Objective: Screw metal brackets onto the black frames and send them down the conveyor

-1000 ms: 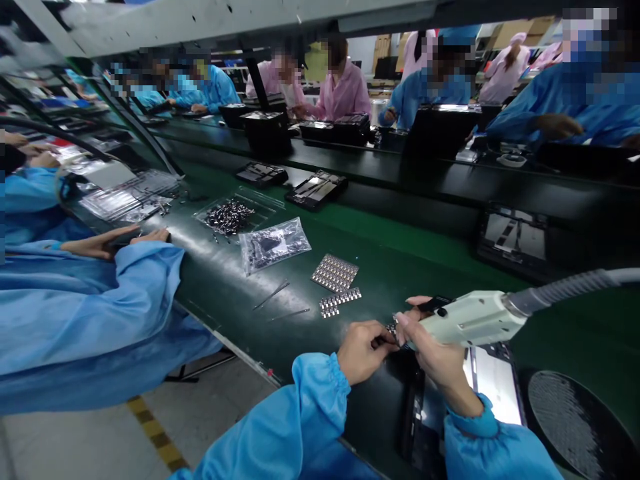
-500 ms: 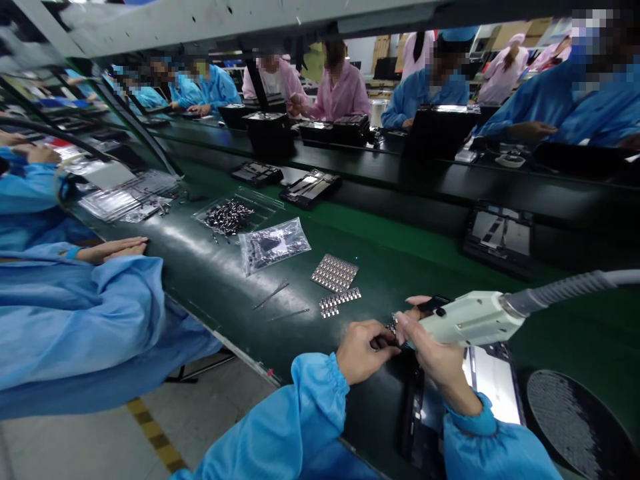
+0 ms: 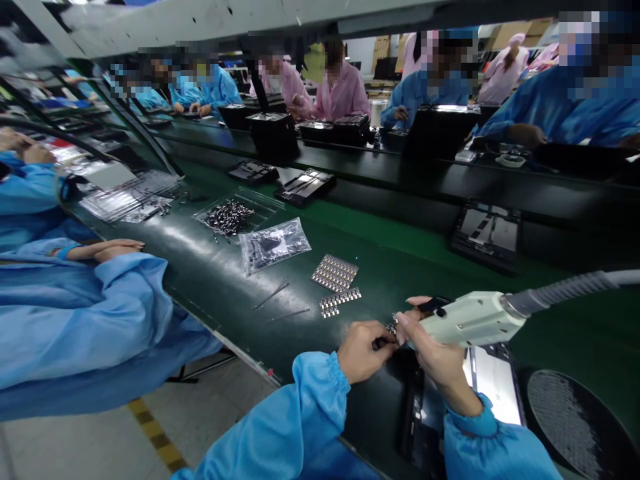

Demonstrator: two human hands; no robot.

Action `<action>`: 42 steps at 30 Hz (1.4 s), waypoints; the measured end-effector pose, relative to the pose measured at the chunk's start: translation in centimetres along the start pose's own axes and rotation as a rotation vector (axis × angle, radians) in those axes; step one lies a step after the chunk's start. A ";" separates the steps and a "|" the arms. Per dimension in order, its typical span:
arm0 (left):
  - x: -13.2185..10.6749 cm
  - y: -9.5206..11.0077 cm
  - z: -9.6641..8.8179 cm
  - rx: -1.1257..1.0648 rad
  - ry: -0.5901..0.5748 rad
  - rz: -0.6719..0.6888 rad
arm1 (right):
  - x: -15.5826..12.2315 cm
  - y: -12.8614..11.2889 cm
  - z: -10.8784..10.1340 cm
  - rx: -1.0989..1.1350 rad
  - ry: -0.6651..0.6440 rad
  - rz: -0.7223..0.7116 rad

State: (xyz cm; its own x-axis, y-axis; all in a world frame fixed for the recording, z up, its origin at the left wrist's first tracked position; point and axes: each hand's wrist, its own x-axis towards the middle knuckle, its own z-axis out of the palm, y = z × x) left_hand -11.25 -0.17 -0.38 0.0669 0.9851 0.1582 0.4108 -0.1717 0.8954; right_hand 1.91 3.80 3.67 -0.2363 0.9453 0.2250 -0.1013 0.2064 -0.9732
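Note:
In my right hand (image 3: 437, 360) is a pale green corded hand tool (image 3: 470, 320) with a ribbed grey sleeve on its cable; my fingers wrap round its front end. My left hand (image 3: 367, 350) is close against it, thumb and fingers pinched together. Small metallic pieces (image 3: 391, 327) show between the two hands, but what the left fingers hold is hidden. Below my right wrist lies a black-framed device (image 3: 493, 383) with a bright silver panel. Left of my hands are a sheet of small metal parts (image 3: 335, 272) and a shorter strip of them (image 3: 340, 302).
Two pairs of thin tweezers (image 3: 271, 294) lie on the green bench, beside a clear bag (image 3: 275, 245) and a pile of small black parts (image 3: 229, 218). Open devices (image 3: 487, 233) line the belt. A round black tray (image 3: 575, 427) stands at right. A co-worker's sleeve (image 3: 90, 300) is at left.
The open devices on the belt have shifted slightly left. The left co-worker's arms and some hands across the bench have moved a little. My hands and the tool stay nearly still.

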 end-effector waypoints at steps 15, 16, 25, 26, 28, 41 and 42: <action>1.6 1.3 -1.0 0.084 -0.141 0.000 | 0.6 -1.1 -0.8 -0.029 0.049 -0.039; 1.6 1.3 -0.9 0.090 -0.135 0.001 | 0.6 -1.2 -0.9 -0.032 0.061 -0.040; 2.3 2.0 -0.7 0.162 -0.148 0.102 | 1.3 -2.4 -0.8 -0.019 0.088 -0.041; 2.5 2.1 -0.6 0.165 -0.153 0.113 | 1.5 -2.5 -0.9 -0.028 0.095 -0.043; 2.8 2.4 -0.3 0.168 -0.176 0.138 | 2.0 -2.5 -1.0 -0.036 0.117 -0.035; 2.8 2.0 1.5 0.283 -0.255 0.132 | 3.1 -0.8 -1.6 -0.164 0.188 0.056; 2.7 2.0 1.6 0.281 -0.252 0.135 | 3.1 -0.7 -1.6 -0.162 0.190 0.058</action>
State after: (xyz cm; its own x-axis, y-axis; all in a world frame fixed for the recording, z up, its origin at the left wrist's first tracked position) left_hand -8.80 2.18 1.15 0.3437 0.9302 0.1285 0.6138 -0.3261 0.7190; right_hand 2.76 6.98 4.93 -0.0495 0.9841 0.1706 0.0668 0.1737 -0.9825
